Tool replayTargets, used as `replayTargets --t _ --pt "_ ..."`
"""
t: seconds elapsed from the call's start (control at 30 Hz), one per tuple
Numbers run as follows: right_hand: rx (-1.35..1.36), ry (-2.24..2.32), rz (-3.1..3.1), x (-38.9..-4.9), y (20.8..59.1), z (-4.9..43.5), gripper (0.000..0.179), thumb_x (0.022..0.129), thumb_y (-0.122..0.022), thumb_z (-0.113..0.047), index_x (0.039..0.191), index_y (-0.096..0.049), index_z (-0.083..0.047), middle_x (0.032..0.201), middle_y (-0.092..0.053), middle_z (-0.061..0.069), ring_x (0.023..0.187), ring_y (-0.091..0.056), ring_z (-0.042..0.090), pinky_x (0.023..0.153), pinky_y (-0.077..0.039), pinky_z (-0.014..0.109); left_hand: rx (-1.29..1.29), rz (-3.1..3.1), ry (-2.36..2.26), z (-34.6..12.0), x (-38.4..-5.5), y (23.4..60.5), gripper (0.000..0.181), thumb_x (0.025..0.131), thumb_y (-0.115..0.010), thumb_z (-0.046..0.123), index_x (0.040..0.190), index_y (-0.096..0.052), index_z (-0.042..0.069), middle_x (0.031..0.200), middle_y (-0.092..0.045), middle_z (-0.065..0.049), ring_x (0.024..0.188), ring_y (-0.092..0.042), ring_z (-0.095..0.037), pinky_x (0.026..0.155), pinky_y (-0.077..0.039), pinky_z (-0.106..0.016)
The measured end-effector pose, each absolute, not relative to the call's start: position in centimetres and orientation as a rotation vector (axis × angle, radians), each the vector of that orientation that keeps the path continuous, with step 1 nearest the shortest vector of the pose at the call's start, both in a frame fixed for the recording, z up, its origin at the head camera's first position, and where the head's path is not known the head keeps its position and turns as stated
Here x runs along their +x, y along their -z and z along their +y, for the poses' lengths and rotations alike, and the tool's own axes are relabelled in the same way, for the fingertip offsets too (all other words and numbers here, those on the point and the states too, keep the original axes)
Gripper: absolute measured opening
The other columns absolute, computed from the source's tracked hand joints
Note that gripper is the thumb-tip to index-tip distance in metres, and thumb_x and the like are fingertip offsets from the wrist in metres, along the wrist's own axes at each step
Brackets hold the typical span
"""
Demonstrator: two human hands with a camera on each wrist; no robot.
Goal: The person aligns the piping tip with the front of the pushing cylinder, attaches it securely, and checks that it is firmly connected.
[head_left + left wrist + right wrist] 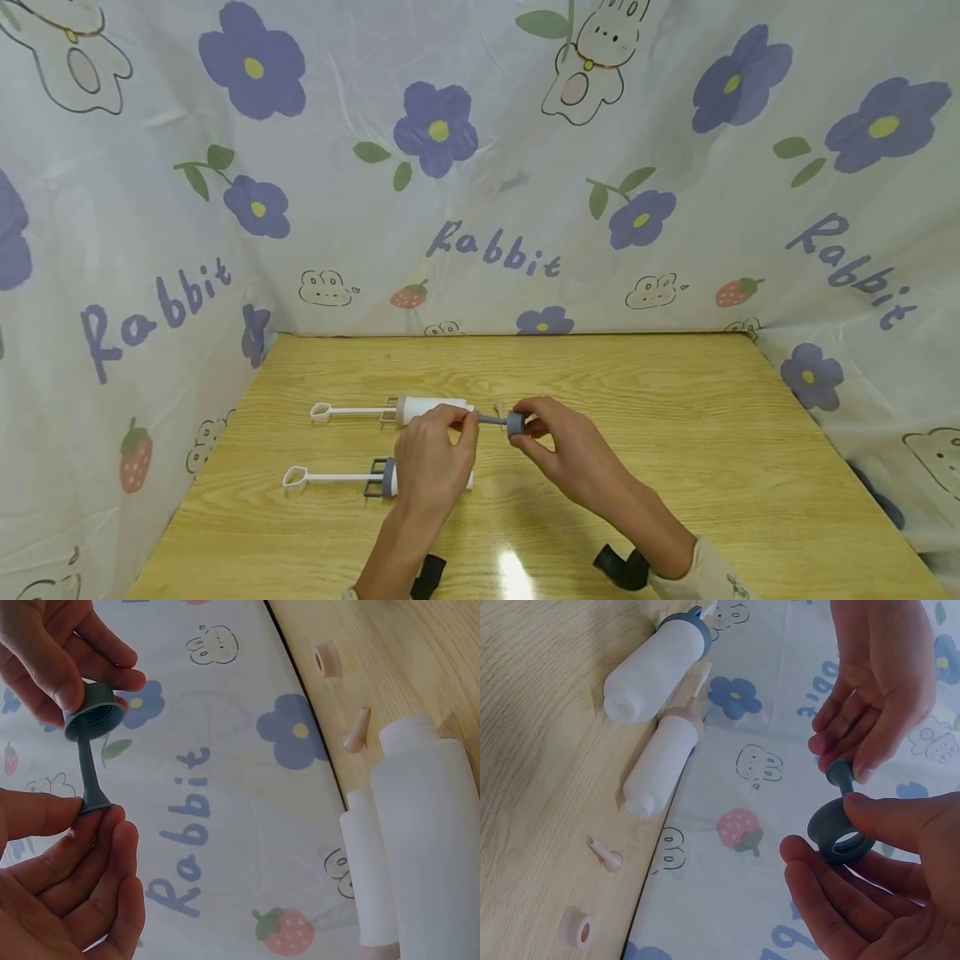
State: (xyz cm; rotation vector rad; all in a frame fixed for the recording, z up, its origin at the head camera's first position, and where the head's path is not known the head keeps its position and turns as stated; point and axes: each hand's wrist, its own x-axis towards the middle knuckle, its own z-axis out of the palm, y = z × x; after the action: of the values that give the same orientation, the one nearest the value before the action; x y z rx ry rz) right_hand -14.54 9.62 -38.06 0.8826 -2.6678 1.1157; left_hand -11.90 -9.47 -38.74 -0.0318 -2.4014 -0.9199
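2 white tubes (pixel 431 407) on the table (pixel 675 383) at left, then left hand (pixel 431 446) pinching a blue-grey nozzle (pixel 88 769) by its flared end, then right hand (pixel 570 450) gripping a matching cap ring (pixel 823 825) at the other end. Both held above the table, can't tell if joined tbh.

The ring cap (pixel 516 424) and nozzle (pixel 88 772) are the same slate blue, matching the collar (pixel 388 479) on the near white bottle (pixel 656 671). The far bottle (pixel 431 407) is white too, its collar (pixel 401 410) beige, like the small loose ring (pixel 576 928) and loose nozzle (pixel 605 853). The tabletop (pixel 675 400) is yellowish wood grain; the white cloth (pixel 480 200) carries violet-blue flowers with yellow centres, green leaves, red strawberries, outlined rabbits and violet lettering.
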Motion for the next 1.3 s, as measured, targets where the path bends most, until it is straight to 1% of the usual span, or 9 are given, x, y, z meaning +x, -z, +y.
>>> replayTargets --t 0.3,0.63,0.77,1.3 --pt "0.886 -1.12 -2.681 -14.57 38.05 9.42 0.028 0.097 -0.073 -0.018 0.124 -0.066 -0.013 0.112 -0.07 -0.004 0.098 -0.074 0.013 0.084 -0.061 0.031 -0.045 -2.418 0.947 -9.36 -11.85 38.56 0.01 0.092 -0.075 0.017 0.086 -0.08 0.01 0.081 -0.076 -0.002 0.078 -0.07 -0.028 0.069 -0.055 -0.044" --pt "0.888 -1.127 -2.674 -14.49 38.08 9.31 0.029 0.097 -0.073 -0.019 0.124 -0.065 -0.015 0.116 -0.07 -0.003 0.098 -0.075 0.015 0.083 -0.061 0.03 -0.077 -2.438 0.968 -8.95 -11.67 38.55 0.013 0.094 -0.075 0.018 0.087 -0.08 0.009 0.081 -0.076 -0.003 0.078 -0.071 -0.028 0.067 -0.056 -0.042" --pt "0.895 -1.127 -2.676 -14.46 38.03 9.28 0.029 0.097 -0.072 -0.019 0.126 -0.065 -0.014 0.118 -0.07 -0.003 0.099 -0.074 0.015 0.083 -0.061 0.03 -0.093 -2.426 0.953 -8.9 -11.72 38.62 0.012 0.093 -0.075 0.017 0.086 -0.08 0.009 0.079 -0.076 -0.003 0.076 -0.072 -0.027 0.065 -0.056 -0.041" --pt "0.912 -1.109 -2.665 -14.45 37.88 9.23 0.028 0.098 -0.072 -0.02 0.125 -0.066 -0.015 0.119 -0.071 -0.003 0.099 -0.075 0.015 0.081 -0.06 0.028 -0.122 -2.442 0.961 -8.55 -11.57 38.5 0.011 0.094 -0.075 0.018 0.087 -0.08 0.011 0.081 -0.075 -0.001 0.079 -0.069 -0.024 0.07 -0.055 -0.041"
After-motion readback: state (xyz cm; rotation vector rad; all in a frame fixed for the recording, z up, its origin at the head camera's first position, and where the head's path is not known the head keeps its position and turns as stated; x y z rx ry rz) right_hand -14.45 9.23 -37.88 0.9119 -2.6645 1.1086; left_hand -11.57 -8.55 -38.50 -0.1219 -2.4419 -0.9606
